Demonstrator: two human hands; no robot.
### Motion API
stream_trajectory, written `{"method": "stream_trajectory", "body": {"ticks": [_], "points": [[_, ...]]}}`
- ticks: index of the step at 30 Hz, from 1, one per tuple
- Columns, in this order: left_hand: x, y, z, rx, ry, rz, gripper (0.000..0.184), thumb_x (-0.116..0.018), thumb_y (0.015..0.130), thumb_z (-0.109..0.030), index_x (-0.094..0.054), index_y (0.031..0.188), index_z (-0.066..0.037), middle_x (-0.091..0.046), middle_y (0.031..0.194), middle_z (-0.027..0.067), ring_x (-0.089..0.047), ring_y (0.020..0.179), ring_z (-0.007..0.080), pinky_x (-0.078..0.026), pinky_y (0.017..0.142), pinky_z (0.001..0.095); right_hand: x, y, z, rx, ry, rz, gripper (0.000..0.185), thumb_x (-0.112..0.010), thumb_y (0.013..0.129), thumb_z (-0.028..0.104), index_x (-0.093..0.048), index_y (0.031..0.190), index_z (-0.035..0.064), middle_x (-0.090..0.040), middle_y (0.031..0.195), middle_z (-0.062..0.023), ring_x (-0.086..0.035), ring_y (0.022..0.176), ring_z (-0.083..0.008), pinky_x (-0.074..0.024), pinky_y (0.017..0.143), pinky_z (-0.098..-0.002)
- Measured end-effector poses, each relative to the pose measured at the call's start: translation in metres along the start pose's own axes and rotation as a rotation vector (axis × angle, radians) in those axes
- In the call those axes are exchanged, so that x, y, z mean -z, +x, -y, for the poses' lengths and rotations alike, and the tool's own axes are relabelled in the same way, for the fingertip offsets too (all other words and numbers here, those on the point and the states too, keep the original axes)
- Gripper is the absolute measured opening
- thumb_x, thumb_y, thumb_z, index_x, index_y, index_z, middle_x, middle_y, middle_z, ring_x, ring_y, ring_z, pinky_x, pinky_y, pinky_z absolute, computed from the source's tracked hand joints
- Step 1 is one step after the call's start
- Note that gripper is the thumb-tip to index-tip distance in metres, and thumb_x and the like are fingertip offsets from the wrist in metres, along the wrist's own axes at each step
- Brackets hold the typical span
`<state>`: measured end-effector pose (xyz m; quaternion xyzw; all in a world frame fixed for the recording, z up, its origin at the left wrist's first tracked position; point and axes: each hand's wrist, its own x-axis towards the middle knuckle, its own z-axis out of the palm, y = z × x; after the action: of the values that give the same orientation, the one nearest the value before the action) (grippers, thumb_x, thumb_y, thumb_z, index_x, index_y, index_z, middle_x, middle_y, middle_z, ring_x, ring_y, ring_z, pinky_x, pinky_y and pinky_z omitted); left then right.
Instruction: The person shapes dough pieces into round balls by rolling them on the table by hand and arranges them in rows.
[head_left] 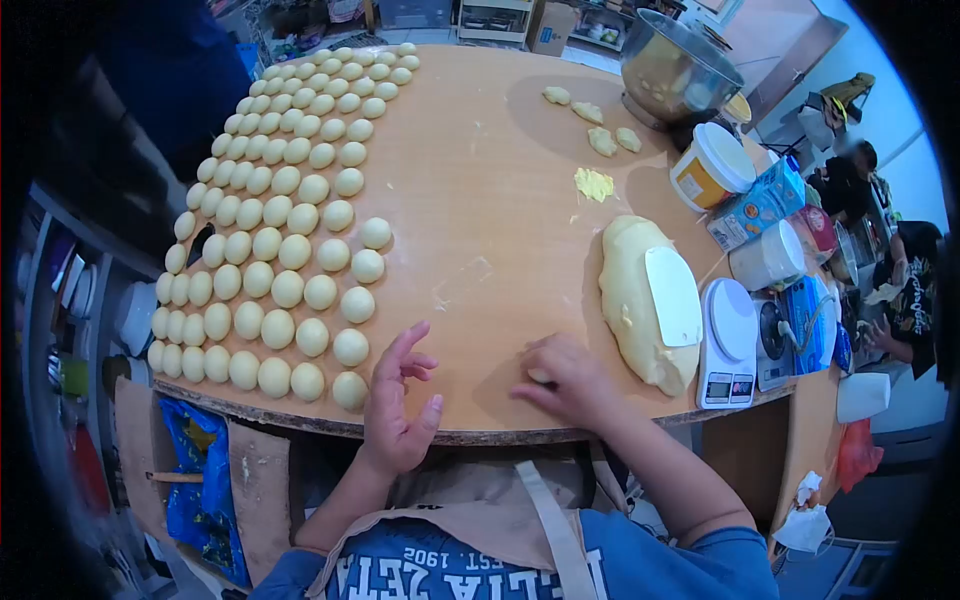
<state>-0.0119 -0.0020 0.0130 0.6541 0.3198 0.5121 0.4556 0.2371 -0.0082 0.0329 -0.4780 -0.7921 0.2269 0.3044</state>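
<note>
My left hand (400, 405) is raised over the table's front edge, palm turned inward, with its fingers apart and nothing in it. Rows of round dough balls (287, 290) cover the table's left side, the nearest of them just left of that hand. My right hand (568, 380) is curled down on the tabletop around a piece of dough (541, 376), of which only a pale bit shows between the fingers. To its right lies a large lump of dough (625, 290) with a white dough scraper (672, 298) resting on top.
A white kitchen scale (729, 345) stands right of the lump. Behind it are a tub (712, 168), a blue carton (757, 205) and a steel mixing bowl (680, 70). Several small dough pieces (601, 141) and a yellow smear (594, 184) lie farther back. Another person (912, 295) is at the far right.
</note>
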Motion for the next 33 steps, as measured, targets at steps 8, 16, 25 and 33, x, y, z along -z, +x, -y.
{"method": "stream_trajectory", "body": {"ticks": [8, 16, 25, 33], "points": [[-0.003, 0.003, -0.003, 0.028, 0.076, 0.045, 0.068, -0.057, 0.082, -0.011, -0.029, 0.142, 0.0, -0.042, 0.142, 0.0146, -0.052, 0.101, 0.0177, -0.041, 0.088, 0.0313, -0.012, 0.018, 0.013, -0.051, -0.014, 0.041, 0.032, -0.078, 0.075, 0.023, -0.057, 0.089, 0.0034, -0.058, 0.088, -0.0129, -0.058, 0.085, -0.0324, -0.0487, 0.076, -0.0379], [-0.005, 0.004, -0.003, 0.045, 0.073, 0.055, 0.066, -0.057, 0.082, -0.011, -0.029, 0.142, -0.001, -0.042, 0.142, 0.0131, -0.051, 0.101, 0.0165, -0.04, 0.087, 0.0304, 0.002, 0.012, 0.0, -0.137, -0.022, 0.033, 0.034, -0.076, 0.076, 0.025, -0.055, 0.094, 0.004, -0.057, 0.093, -0.0129, -0.057, 0.091, -0.033, -0.0476, 0.079, -0.0405], [-0.005, 0.004, -0.002, 0.056, 0.025, 0.024, 0.067, -0.057, 0.081, -0.009, -0.03, 0.141, -0.001, -0.042, 0.142, 0.0113, -0.051, 0.1, 0.0159, -0.04, 0.087, 0.03, 0.013, -0.009, -0.01, -0.125, -0.056, -0.028, 0.041, -0.079, 0.074, 0.026, -0.057, 0.1, 0.0036, -0.061, 0.1, -0.0134, -0.059, 0.096, -0.0324, -0.0481, 0.082, -0.0388], [-0.002, 0.004, -0.003, 0.077, 0.024, 0.053, 0.068, -0.058, 0.081, -0.009, -0.029, 0.143, -0.002, -0.04, 0.143, 0.0108, -0.051, 0.104, 0.0175, -0.042, 0.091, 0.0318, 0.002, -0.022, 0.003, -0.124, -0.013, 0.093, 0.047, -0.078, 0.076, 0.029, -0.056, 0.112, 0.0063, -0.062, 0.11, -0.0152, -0.059, 0.108, -0.0325, -0.0478, 0.092, -0.0415]]}}
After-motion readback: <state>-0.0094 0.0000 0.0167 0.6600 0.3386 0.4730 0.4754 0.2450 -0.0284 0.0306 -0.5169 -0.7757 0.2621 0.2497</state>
